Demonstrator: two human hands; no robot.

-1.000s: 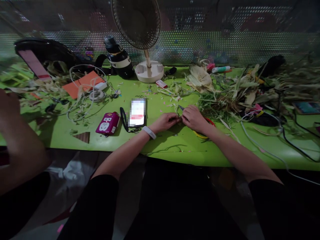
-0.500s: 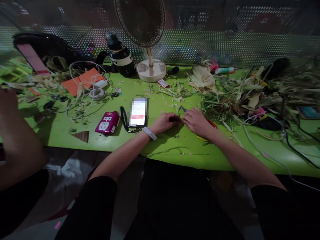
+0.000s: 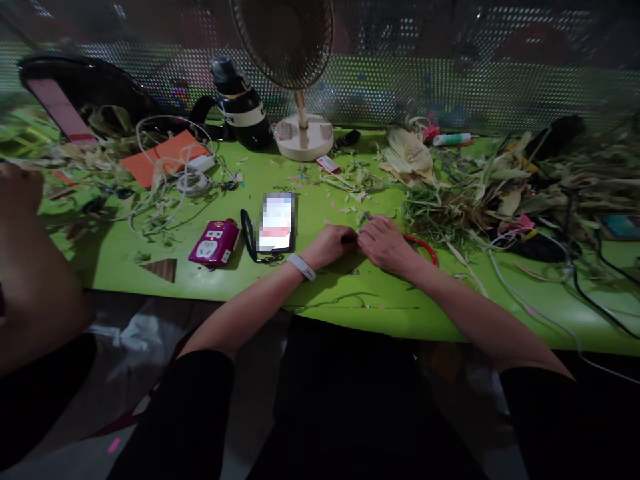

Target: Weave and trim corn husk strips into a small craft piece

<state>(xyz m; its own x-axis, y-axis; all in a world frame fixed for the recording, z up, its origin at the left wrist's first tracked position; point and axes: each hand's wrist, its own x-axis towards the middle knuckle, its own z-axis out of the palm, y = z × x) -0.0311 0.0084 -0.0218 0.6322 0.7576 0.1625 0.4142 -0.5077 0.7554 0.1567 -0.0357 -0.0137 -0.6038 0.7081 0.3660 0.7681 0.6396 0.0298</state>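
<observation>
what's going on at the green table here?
A person has both hands together at the front of the green table, the left hand and right hand pinching something small between them; what it is can't be made out. A red ring lies just behind the right hand, a phone left of the left hand. Dried husks are piled to the right. Another person's arm shows at far left.

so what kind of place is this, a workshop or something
Probably a craft workbench for working dried plant husks: a green table strewn with dried husks and strips, a desk fan by a perforated screen, and both hands working a small piece.
</observation>
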